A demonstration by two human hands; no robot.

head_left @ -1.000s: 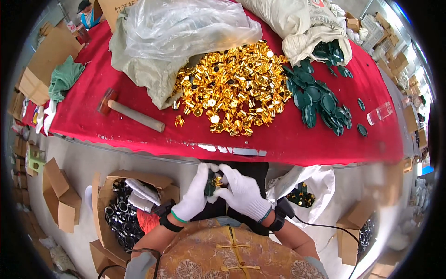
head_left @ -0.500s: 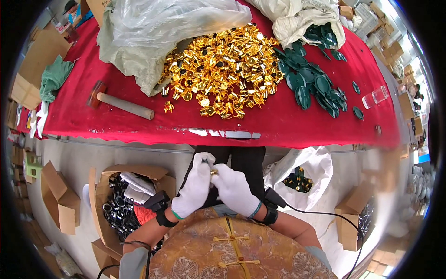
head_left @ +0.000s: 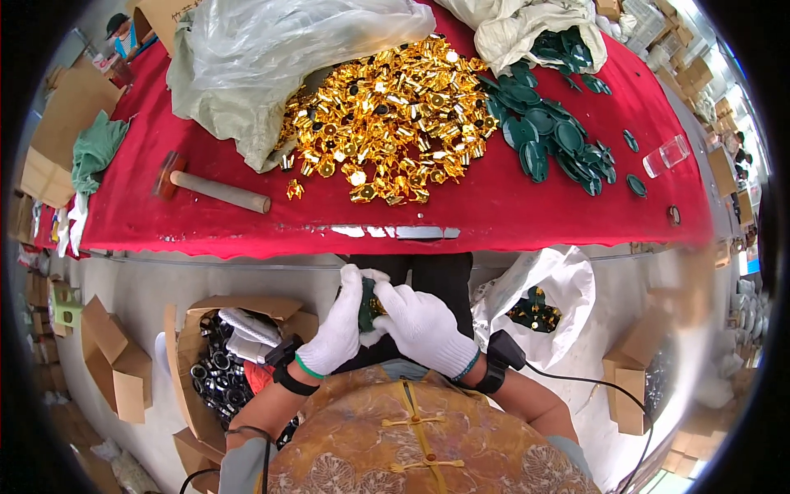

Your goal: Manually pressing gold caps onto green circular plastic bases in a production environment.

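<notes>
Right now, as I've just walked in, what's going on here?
Someone's gloved left hand holds a dark green disc, while the gloved right hand grips a gold piece beside it, partly hidden by the fingers. On the red table lie a heap of gold pieces and a pile of green discs, with a mallet to the left. An open white bag near the right hand contains green and gold pieces.

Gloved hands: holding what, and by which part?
Left hand: a green piece, apparently by its rim. Right hand: at the gold part, grip hidden.
</notes>
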